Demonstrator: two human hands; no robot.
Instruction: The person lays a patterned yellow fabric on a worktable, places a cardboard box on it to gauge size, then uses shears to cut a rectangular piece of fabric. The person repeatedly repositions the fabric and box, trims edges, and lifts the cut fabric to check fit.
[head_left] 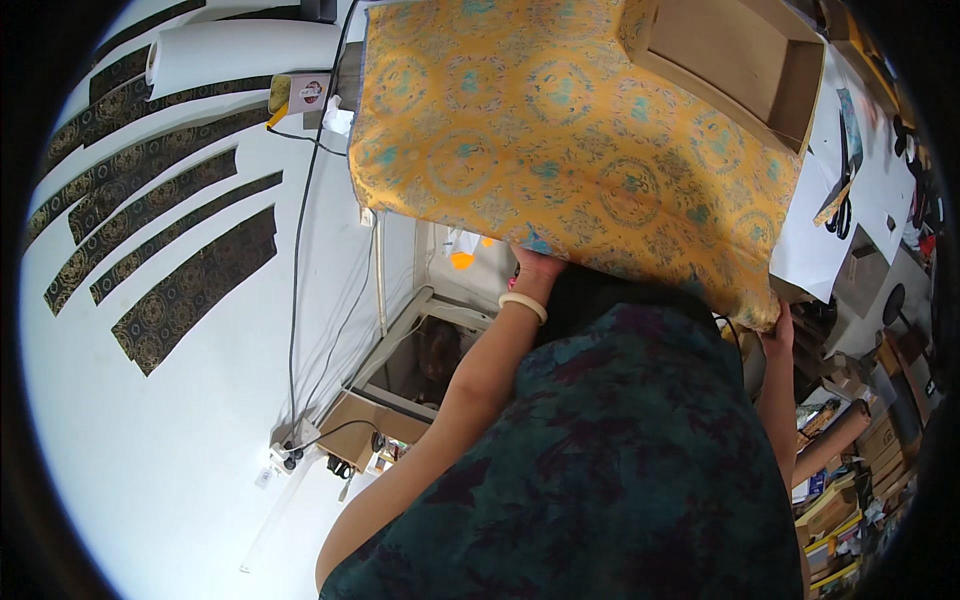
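Cloth (520, 140), yellow with round medallions, spreads before the person; an open cardboard box (798, 92) sits on its far right, plain brown bottom showing. The left hand (540, 262) meets the near edge, its grip hidden; the right hand (778, 332) seems to pinch the near right corner.

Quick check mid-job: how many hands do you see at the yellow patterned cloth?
2. The left hand is at the near edge of the cloth, its fingers mostly hidden; the right hand is at its near right corner. No other hand shows.
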